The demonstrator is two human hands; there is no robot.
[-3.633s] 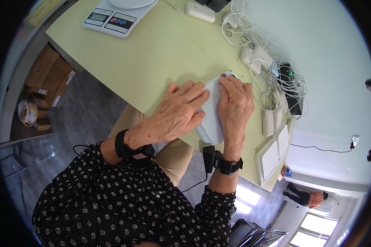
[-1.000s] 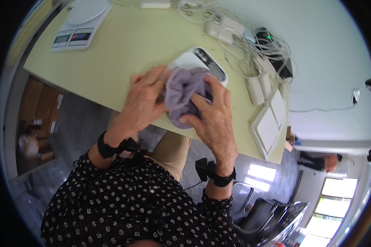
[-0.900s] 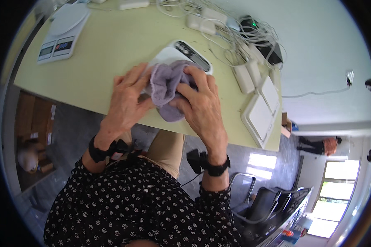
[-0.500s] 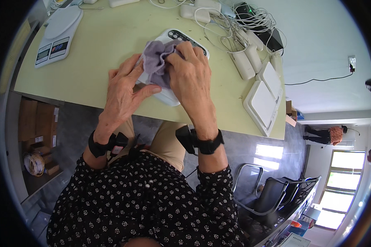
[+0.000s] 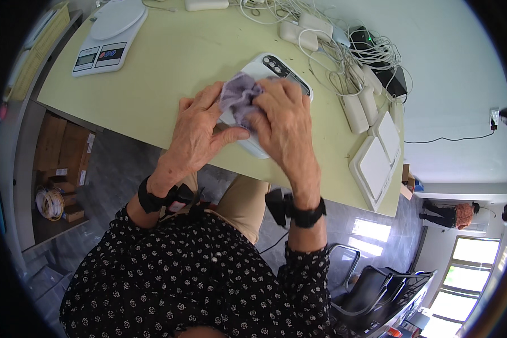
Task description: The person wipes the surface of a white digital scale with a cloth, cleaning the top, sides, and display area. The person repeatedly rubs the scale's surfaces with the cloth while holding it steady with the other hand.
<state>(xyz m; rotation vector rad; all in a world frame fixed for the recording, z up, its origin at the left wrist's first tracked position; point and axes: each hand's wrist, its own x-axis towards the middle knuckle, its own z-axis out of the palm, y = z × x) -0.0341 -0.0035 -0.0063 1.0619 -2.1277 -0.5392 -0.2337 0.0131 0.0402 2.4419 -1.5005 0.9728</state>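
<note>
A white kitchen scale (image 5: pixel 256 149) with a dark strip of buttons and a display lies near the front edge of the table. On top of it is a crumpled purple-grey cloth (image 5: pixel 239 96), bunched under my right hand (image 5: pixel 287 121). The fingers of that hand curl over the cloth and press it to the scale. My left hand (image 5: pixel 197 127) grips the scale's left side, its fingers along the edge beside the cloth and its thumb by the near edge. Both hands and the cloth hide most of the scale's middle.
Another white kitchen scale (image 5: pixel 111 42) stands at the far left of the pale green table (image 5: pixel 180 50). Tangled white cables and white adapters (image 5: pixel 352 110) lie at the back right, near white flat panels (image 5: pixel 373 163). Black chairs (image 5: pixel 366 287) and a distant person (image 5: pixel 459 216) are to the right.
The view has shifted, so the table appears farther right and slightly lower. My right hand has moved a little over the scale with the cloth; my left hand keeps its hold.
</note>
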